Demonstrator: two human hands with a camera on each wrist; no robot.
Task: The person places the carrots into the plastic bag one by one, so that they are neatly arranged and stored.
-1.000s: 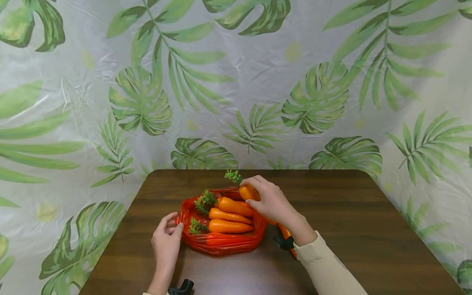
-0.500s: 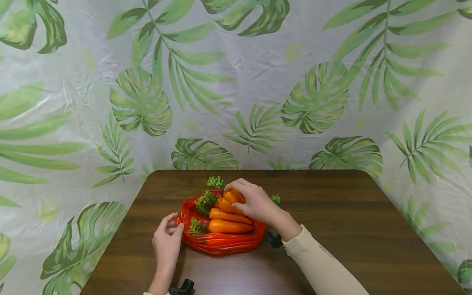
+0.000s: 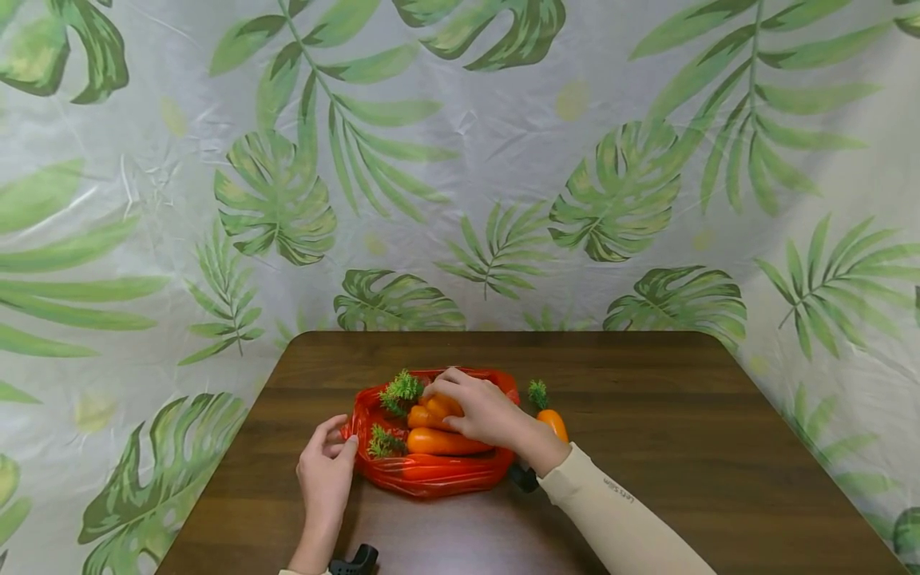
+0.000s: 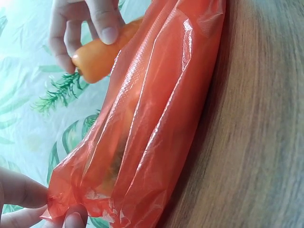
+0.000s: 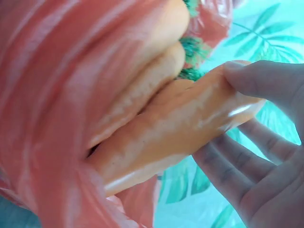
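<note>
A red plastic bag (image 3: 446, 485) lies with its mouth spread, several carrots with green tops inside; one carrot (image 3: 440, 441) shows along the near side. My left hand (image 3: 325, 471) pinches the bag's left rim between thumb and fingers (image 4: 23, 190). Over the bag, my right hand (image 3: 483, 411) grips a carrot (image 5: 190, 123) near its leafy end, thumb on one side and fingers on the other. That carrot's narrow end reaches into the red plastic in the right wrist view. Its green top (image 4: 59, 92) sticks out past the fingers in the left wrist view.
Right of the bag, another carrot (image 3: 552, 423) lies on the dark wooden table (image 3: 683, 447), partly hidden by my right forearm. A leaf-print sheet (image 3: 517, 160) hangs behind the table's far edge. Black wrist devices (image 3: 355, 559) sit at both wrists.
My right hand has carried its carrot leftward from the bag's far right rim, then lower among the others. The carrot outside now shows beyond my forearm. My left hand keeps its place.
</note>
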